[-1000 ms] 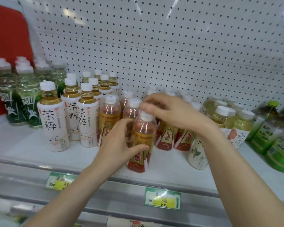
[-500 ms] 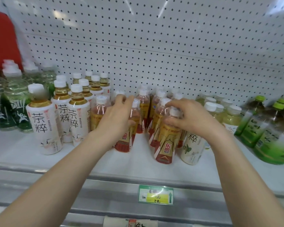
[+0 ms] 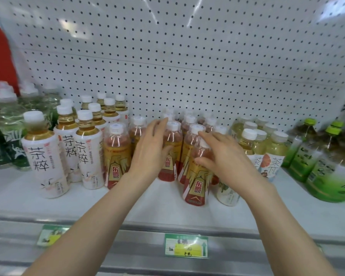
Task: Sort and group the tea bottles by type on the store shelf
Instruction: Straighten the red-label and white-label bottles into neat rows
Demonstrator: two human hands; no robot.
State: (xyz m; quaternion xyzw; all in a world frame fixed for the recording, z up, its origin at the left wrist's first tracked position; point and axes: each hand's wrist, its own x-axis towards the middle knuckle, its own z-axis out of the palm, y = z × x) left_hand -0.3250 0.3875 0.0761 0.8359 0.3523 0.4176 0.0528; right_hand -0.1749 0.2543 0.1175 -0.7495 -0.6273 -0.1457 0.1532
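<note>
On the shelf [image 3: 127,202], mid-span: front red-label bottle [image 3: 196,182] upright, long axis vertical, standing alone at 6 o'clock of the red-label group [image 3: 189,134]. Right hand [image 3: 229,164] sits on it, thumb across the shoulder, fingers curled over the cap: clamped. Left hand [image 3: 149,154], fingers straight and together, lies flat against a rear bottle [image 3: 174,140] at its 3 o'clock. Judgement: right hand nearer; a push toward 12 o'clock closes the gap. Pale-label bottle [image 3: 227,194], just beside at 3 o'clock, may snag.

Red-and-gold tea bottles [image 3: 195,184] stand clustered upright in the middle — white-labelled ones [image 3: 46,166] left, green-capped ones [image 3: 327,176] right.
</note>
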